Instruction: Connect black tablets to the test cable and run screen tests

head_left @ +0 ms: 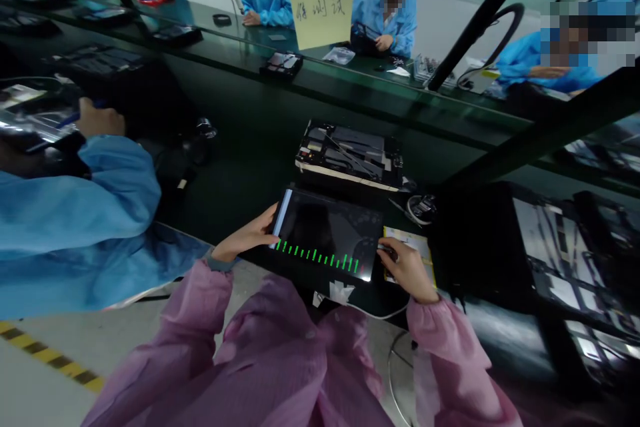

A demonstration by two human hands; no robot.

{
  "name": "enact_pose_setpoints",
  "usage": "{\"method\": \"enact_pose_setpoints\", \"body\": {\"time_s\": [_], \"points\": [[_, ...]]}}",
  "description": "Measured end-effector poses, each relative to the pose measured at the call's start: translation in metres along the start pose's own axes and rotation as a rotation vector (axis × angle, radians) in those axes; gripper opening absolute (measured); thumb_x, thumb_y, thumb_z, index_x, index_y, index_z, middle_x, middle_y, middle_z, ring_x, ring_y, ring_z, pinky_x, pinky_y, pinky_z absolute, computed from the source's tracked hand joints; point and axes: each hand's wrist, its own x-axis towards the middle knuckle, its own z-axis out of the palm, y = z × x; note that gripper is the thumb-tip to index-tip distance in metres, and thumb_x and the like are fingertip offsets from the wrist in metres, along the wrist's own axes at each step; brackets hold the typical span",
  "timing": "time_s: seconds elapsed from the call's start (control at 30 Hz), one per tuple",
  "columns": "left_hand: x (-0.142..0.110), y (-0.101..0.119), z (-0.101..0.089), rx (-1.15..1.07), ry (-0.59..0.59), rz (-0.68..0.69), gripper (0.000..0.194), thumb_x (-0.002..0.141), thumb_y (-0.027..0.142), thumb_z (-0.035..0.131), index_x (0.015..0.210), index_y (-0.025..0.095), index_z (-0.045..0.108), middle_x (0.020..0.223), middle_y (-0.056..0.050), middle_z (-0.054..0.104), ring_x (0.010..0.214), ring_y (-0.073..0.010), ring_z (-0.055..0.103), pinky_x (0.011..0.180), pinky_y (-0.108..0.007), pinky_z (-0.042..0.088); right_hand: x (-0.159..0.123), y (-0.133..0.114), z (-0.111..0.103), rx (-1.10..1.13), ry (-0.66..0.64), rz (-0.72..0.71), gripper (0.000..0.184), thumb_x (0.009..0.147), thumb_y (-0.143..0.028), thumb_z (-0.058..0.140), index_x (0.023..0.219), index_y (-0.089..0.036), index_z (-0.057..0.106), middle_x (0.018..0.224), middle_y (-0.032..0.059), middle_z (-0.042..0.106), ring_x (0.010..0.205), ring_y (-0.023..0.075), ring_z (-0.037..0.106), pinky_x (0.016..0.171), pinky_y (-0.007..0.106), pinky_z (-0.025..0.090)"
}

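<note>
A tablet [330, 227] with a dark screen lies tilted in front of me, a row of green bars along its near edge and a pale strip on its left. My left hand [255, 230] grips the tablet's left edge, thumb on the front. At the opposite edge, my right hand [405, 265] is closed, fingertips pinched around something small and dark that I cannot make out. Under that hand lies a yellow-and-white card [417, 250]. Beyond the tablet sits a stack of opened tablet bodies [350, 153] with exposed inner parts.
A coiled cable [423, 209] lies right of the stack. Trays of device parts [560, 247] stand at the right. A co-worker's blue sleeve [120, 173] reaches in at left. Overhead, a yellow paper sign [323, 7] hangs near a dark slanted post [475, 30]; several people sit beyond.
</note>
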Motion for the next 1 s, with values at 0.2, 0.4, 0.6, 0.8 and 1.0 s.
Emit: {"method": "enact_pose_setpoints", "body": {"time_s": [0.2,0.4,0.6,0.8,1.0], "points": [[-0.001,0.002,0.017,0.267,0.257,0.054,0.111,0.077,0.044,0.071,0.154,0.024,-0.007,0.162,-0.015,0.006,0.146,-0.0346,0.016,0.117,-0.051,0.018,0.004,0.003,0.011,0.019,0.011,-0.08,0.021,0.09,-0.035,0.05,0.092,-0.02,0.064,0.085,0.0057,0.071,0.07,0.0188,0.068,0.066,0.03,0.054],[0.0,0.005,0.032,0.499,0.319,0.1,0.118,0.075,0.05,0.072,0.152,0.025,-0.014,0.161,-0.017,-0.001,0.147,-0.0354,0.011,0.118,-0.05,0.017,0.005,0.007,0.011,0.013,0.04,-0.074,0.02,0.089,-0.035,0.051,0.093,-0.021,0.065,0.084,0.0062,0.071,0.07,0.0197,0.067,0.068,0.032,0.054],[0.004,0.008,0.051,0.833,0.451,0.043,0.123,0.065,0.066,0.072,0.153,0.028,-0.006,0.156,-0.021,0.014,0.139,-0.0466,0.025,0.104,-0.061,0.036,0.003,0.002,0.011,0.024,0.072,-0.069,0.019,0.088,-0.033,0.051,0.091,-0.021,0.064,0.086,0.0067,0.071,0.07,0.02,0.066,0.066,0.032,0.054],[0.008,0.012,0.072,1.039,0.565,0.063,0.122,0.061,0.076,0.067,0.154,0.027,0.005,0.16,-0.02,-0.007,0.138,-0.0544,0.02,0.099,-0.066,0.036,0.002,-0.004,0.012,0.023,0.069,-0.057,0.017,0.088,-0.03,0.05,0.091,-0.021,0.064,0.085,0.0061,0.07,0.073,0.0201,0.067,0.07,0.032,0.054],[0.014,0.02,0.086,1.094,0.581,0.025,0.117,0.061,0.08,0.062,0.153,0.023,0.017,0.161,-0.017,-0.006,0.136,-0.0572,0.018,0.098,-0.071,0.032,0.001,-0.004,0.012,0.052,0.067,-0.069,0.015,0.088,-0.029,0.051,0.091,-0.02,0.063,0.087,0.0065,0.07,0.074,0.0201,0.067,0.068,0.032,0.053]]}}
